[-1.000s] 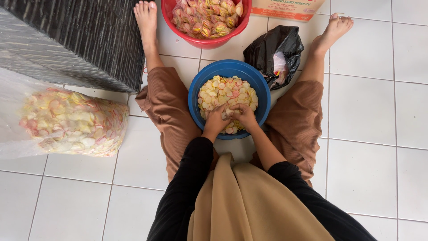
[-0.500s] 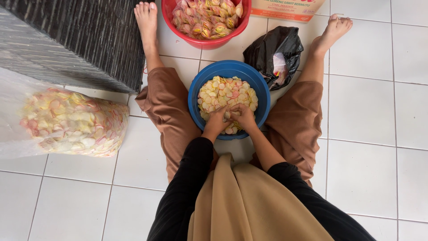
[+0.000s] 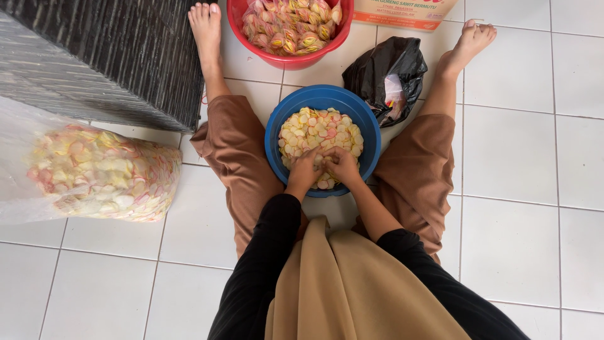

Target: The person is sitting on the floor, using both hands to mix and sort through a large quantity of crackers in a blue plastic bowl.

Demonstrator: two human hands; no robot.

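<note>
- Between the person's spread legs on the white tile floor (image 3: 522,252) sits a round blue basin (image 3: 277,135), heaped with thin pale crackers (image 3: 321,129) — yellow, white and pink discs.
- Being round, the basin has no long axis and points nowhere; its open mouth faces straight up at the camera.
- Both hands are down in the near side of the pile, touching each other: the left hand (image 3: 306,169) and the right hand (image 3: 343,165) have fingers curled narrowly into the crackers. Whether they hold a bunch of them I cannot tell.
- Beyond the basin, near the feet, stands a red basin (image 3: 242,25) full of small filled packets (image 3: 289,22); a black plastic bag (image 3: 384,72) lies just beside the blue basin on the right.
- Off to the left lies a big clear bag (image 3: 94,173) of the same crackers, next to a dark woven mat (image 3: 107,56).
- Against half a second ago, little differs — the hands sit in the same spot in the pile, and the basin has not shifted.
</note>
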